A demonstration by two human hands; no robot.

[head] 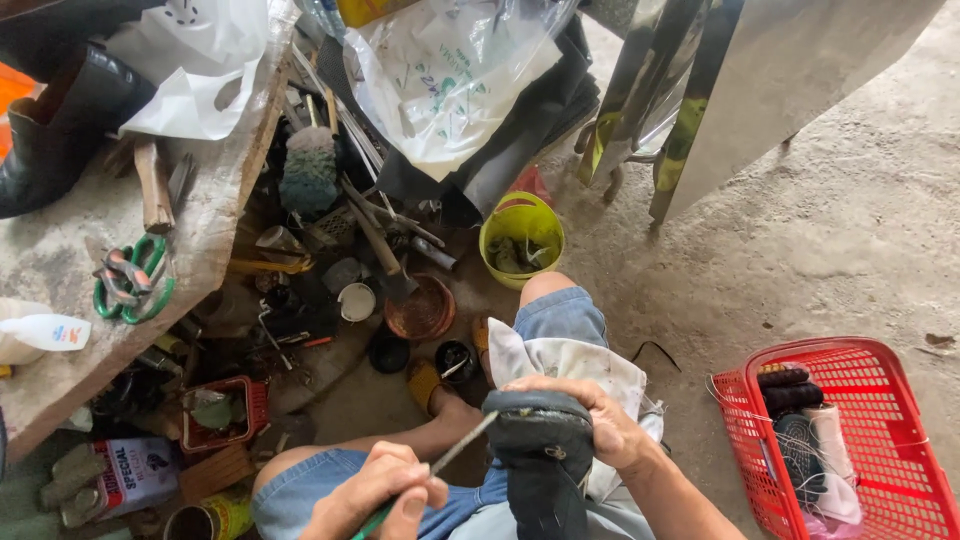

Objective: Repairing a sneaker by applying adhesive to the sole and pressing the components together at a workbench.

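At the far left a rough workbench (60, 260) carries a black boot (60, 120), a white plastic bag (200, 70), a green-handled pair of scissors (135, 280) and a white squeeze bottle (40, 332). Below its edge the floor is thick with clutter: a small red crate (255, 405), a printed tin (140, 470), a pale brush head (308, 170), a white cup (357, 301) and a rusty brown bowl (422, 308), with a yellow-green bucket (522, 235) just beyond the knee.

The left hand (375, 490) sits low in the middle, over the denim shorts (300, 480). Its fingers are curled and pressed together around a thin tool (455, 450) with a green handle, whose metal shaft slants up to the right until its tip meets the black shoe (540, 450). Whether the tip is only touching the shoe or sunk into it cannot be made out from this angle.

The shoe stands upright on the lap, between the two hands, against a white cloth (570, 365) draped over the right thigh. The right hand (590, 410) wraps over its top from the right side, fingers closed along the upper edge and gripping it firmly.

Well to the right, on the bare concrete, stands a red plastic basket (900, 400) holding dark shoes, white cloth and loose thread.
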